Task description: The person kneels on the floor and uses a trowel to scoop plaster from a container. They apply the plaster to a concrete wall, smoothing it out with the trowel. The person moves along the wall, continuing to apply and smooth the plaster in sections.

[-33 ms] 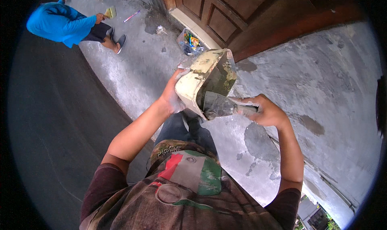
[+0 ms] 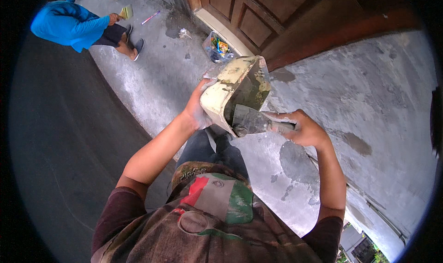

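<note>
Grey concrete wall (image 2: pixel 369 78) ahead, patched with darker damp spots; brown panelled wooden door (image 2: pixel 258 14) up top. Pale cement ground (image 2: pixel 152 65) below, dark road surface at left. Left hand (image 2: pixel 197 110) closed around the edge of a cream plastic tub (image 2: pixel 230 94), tilted on its side at chest height, inside smeared with grey mortar. Right hand (image 2: pixel 307 127) wrapped tight on the handle of a trowel (image 2: pixel 251 121), blade loaded with wet mortar, tip resting at the tub's lower rim. Both grips fully closed on their tools. Small clear container with colourful contents (image 2: pixel 217 46) on the ground by the door. Another person in a blue shirt (image 2: pixel 69 25) crouched at far left, holding a brush (image 2: pixel 126 11).
</note>
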The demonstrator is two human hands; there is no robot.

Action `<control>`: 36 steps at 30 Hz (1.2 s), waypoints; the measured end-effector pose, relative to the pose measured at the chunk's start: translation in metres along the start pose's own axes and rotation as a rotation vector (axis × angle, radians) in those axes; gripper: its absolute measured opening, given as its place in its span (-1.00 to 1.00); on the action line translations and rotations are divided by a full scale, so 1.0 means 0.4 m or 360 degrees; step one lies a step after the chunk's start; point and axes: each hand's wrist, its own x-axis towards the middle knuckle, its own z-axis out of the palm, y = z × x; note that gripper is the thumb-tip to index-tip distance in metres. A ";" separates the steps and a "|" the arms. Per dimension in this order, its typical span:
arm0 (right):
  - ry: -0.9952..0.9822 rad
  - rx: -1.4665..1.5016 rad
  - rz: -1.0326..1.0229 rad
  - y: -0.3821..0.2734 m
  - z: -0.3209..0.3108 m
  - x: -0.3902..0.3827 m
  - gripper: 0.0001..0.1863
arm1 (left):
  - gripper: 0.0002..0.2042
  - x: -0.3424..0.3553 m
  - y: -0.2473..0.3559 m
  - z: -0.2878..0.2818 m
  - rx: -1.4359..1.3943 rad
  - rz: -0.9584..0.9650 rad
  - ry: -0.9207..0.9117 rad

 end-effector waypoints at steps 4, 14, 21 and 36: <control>0.0119 0.0116 0.0249 0.080 0.072 0.016 -0.55 | -0.37 0.033 0.028 -0.003 -0.0078 0.0038 0.0122; 0.0476 0.1983 0.0646 0.071 0.330 0.148 -0.53 | -0.47 0.144 0.108 -0.228 -0.0036 0.0203 0.0273; 0.0952 0.2322 0.0466 0.315 0.461 0.274 -0.61 | -0.28 0.302 0.079 -0.430 -0.0217 0.0403 0.0291; 0.1477 0.1154 0.0247 1.505 0.787 0.674 -0.74 | -0.21 1.079 -0.230 -1.130 -0.0738 0.1177 -0.0356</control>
